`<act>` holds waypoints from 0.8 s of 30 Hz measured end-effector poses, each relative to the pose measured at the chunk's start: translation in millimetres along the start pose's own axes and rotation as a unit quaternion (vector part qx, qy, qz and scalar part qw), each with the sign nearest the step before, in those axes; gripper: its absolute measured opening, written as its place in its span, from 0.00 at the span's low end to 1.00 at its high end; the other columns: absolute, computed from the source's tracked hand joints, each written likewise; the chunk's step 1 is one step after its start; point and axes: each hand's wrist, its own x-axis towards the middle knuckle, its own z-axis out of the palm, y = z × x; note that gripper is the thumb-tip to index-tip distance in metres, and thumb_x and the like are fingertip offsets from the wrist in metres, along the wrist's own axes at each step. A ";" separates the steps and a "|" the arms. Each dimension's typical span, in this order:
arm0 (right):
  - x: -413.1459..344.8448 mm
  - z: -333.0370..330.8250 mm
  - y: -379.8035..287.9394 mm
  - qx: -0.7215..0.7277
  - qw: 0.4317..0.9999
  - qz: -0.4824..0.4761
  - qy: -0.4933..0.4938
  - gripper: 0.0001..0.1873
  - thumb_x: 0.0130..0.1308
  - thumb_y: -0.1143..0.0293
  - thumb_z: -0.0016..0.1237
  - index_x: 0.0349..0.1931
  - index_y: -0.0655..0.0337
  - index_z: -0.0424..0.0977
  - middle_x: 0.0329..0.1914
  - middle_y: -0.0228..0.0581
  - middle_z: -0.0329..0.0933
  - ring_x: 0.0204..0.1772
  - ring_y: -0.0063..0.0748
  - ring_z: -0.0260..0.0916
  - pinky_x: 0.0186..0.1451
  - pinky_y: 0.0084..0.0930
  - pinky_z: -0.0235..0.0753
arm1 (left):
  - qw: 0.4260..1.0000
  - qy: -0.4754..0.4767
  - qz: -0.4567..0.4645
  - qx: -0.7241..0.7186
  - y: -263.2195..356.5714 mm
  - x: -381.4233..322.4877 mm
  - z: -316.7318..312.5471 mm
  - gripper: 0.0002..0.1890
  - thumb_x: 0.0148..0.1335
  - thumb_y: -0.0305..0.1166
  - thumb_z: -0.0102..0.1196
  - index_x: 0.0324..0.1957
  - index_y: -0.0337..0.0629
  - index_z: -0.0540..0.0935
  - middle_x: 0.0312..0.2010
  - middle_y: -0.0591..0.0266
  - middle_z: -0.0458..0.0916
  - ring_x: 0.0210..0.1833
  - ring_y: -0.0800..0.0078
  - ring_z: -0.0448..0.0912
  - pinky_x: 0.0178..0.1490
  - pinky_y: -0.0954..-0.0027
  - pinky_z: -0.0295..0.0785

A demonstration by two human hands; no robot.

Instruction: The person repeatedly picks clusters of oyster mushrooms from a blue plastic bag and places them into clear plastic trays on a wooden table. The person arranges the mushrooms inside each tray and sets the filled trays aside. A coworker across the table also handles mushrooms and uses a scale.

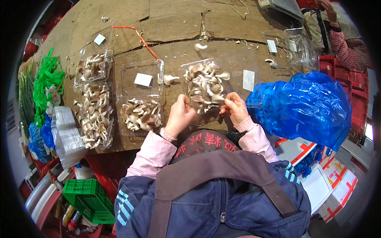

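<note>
A clear plastic clamshell box (pixel 195 63) heaped with oyster mushrooms (pixel 205 84) lies open before me, its lid, bearing a white label (pixel 248 80), folded out to the right. My left hand (pixel 181 114) is at the box's near left corner, fingers curled; whether they grip the rim is hidden. My right hand (pixel 235 108) pinches something small and thin at the near right corner, too small to name. Left of them stands another open box (pixel 119 89) with mushrooms. Farther left, two more mushroom-filled boxes (pixel 111 86) stand one behind the other.
A blue plastic bag (pixel 300 110) bulges at the right table edge. Empty clamshells (pixel 302 50) lie at the back right, near a co-worker's arm (pixel 343 44). Stacked clear lids or boxes (pixel 67 134) and green plastic netting or bags (pixel 47 83) are left. A green crate (pixel 89 199) stands below.
</note>
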 end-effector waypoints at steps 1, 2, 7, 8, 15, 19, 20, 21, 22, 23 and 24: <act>-0.6 -0.1 -0.4 -0.010 1.000 -0.006 0.004 0.06 0.62 0.71 0.47 0.33 0.58 0.64 0.23 0.31 0.66 0.24 0.24 0.70 0.29 0.20 0.74 | 0.999 -0.020 -0.040 -0.030 -0.6 2.9 -1.0 0.12 0.49 0.24 0.54 0.35 0.35 0.67 0.18 0.58 0.72 0.20 0.69 0.72 0.27 0.68 0.69; -0.2 0.2 -0.5 -0.017 1.000 -0.016 -0.002 0.06 0.62 0.70 0.47 0.33 0.58 0.64 0.23 0.30 0.66 0.23 0.24 0.70 0.28 0.19 0.74 | 1.000 -0.023 0.006 -0.009 -0.7 4.9 -4.0 0.12 0.51 0.24 0.54 0.37 0.35 0.67 0.20 0.59 0.73 0.21 0.71 0.74 0.27 0.71 0.70; -0.5 2.0 -2.4 -0.008 0.999 -0.016 0.028 0.06 0.62 0.70 0.47 0.33 0.58 0.64 0.22 0.30 0.67 0.22 0.23 0.70 0.27 0.18 0.72 | 0.970 0.076 0.140 0.183 30.9 -3.9 -30.3 0.22 0.52 0.27 0.60 0.49 0.33 0.70 0.34 0.54 0.76 0.29 0.70 0.77 0.32 0.72 0.73; -1.3 1.7 -3.0 0.001 0.999 -0.010 0.032 0.06 0.62 0.70 0.47 0.33 0.58 0.65 0.22 0.30 0.67 0.22 0.23 0.70 0.26 0.18 0.71 | 0.954 0.102 0.180 0.216 41.4 -3.0 -37.8 0.21 0.52 0.27 0.60 0.48 0.33 0.71 0.35 0.53 0.75 0.30 0.68 0.77 0.32 0.71 0.72; 0.2 -3.3 -3.9 0.039 0.999 -0.017 0.034 0.04 0.62 0.72 0.46 0.33 0.59 0.66 0.22 0.31 0.66 0.22 0.24 0.69 0.27 0.21 0.73 | 0.820 0.007 0.137 0.555 72.4 79.1 -56.5 0.07 0.55 0.28 0.53 0.37 0.39 0.80 0.38 0.54 0.77 0.40 0.56 0.78 0.39 0.62 0.76; 2.4 -7.1 -2.4 0.054 0.997 -0.040 0.027 0.03 0.62 0.73 0.46 0.33 0.59 0.66 0.22 0.31 0.66 0.21 0.24 0.68 0.26 0.23 0.74 | 0.786 -0.061 -0.002 0.615 57.3 111.7 -49.7 0.10 0.57 0.27 0.49 0.38 0.40 0.82 0.41 0.53 0.79 0.46 0.56 0.78 0.42 0.61 0.77; 2.6 -7.8 -1.4 0.053 0.997 -0.051 0.022 0.03 0.62 0.73 0.46 0.33 0.60 0.66 0.22 0.31 0.66 0.21 0.24 0.68 0.26 0.23 0.74 | 0.773 -0.067 -0.008 0.631 53.9 114.2 -48.9 0.11 0.57 0.27 0.48 0.40 0.41 0.82 0.41 0.52 0.79 0.47 0.56 0.78 0.42 0.61 0.77; 2.8 -8.5 -0.5 0.055 0.997 -0.054 0.023 0.04 0.62 0.73 0.46 0.33 0.60 0.66 0.22 0.31 0.66 0.21 0.24 0.68 0.26 0.22 0.74 | 0.758 -0.077 -0.019 0.647 52.0 115.6 -48.8 0.11 0.58 0.27 0.48 0.41 0.41 0.82 0.41 0.52 0.79 0.49 0.57 0.78 0.43 0.61 0.77; 3.1 -9.1 0.6 0.061 0.996 -0.053 0.022 0.04 0.62 0.73 0.46 0.33 0.60 0.66 0.22 0.31 0.66 0.21 0.24 0.69 0.26 0.22 0.74 | 0.764 -0.072 -0.010 0.641 52.2 116.4 -50.0 0.11 0.58 0.27 0.48 0.40 0.41 0.82 0.41 0.52 0.79 0.48 0.57 0.78 0.43 0.60 0.77; 3.2 -9.6 1.5 0.070 0.996 -0.051 0.017 0.04 0.62 0.73 0.47 0.33 0.60 0.66 0.22 0.31 0.66 0.21 0.24 0.69 0.26 0.22 0.74 | 0.768 -0.072 -0.005 0.637 54.2 115.9 -52.4 0.11 0.58 0.28 0.48 0.40 0.41 0.82 0.41 0.52 0.79 0.47 0.57 0.78 0.43 0.59 0.77; 3.4 -10.0 2.2 0.066 0.996 -0.049 0.020 0.04 0.62 0.72 0.47 0.33 0.60 0.66 0.22 0.31 0.67 0.22 0.24 0.69 0.26 0.22 0.74 | 0.771 -0.080 -0.005 0.632 57.8 114.9 -54.0 0.11 0.57 0.28 0.48 0.40 0.41 0.82 0.40 0.52 0.79 0.47 0.57 0.78 0.43 0.59 0.77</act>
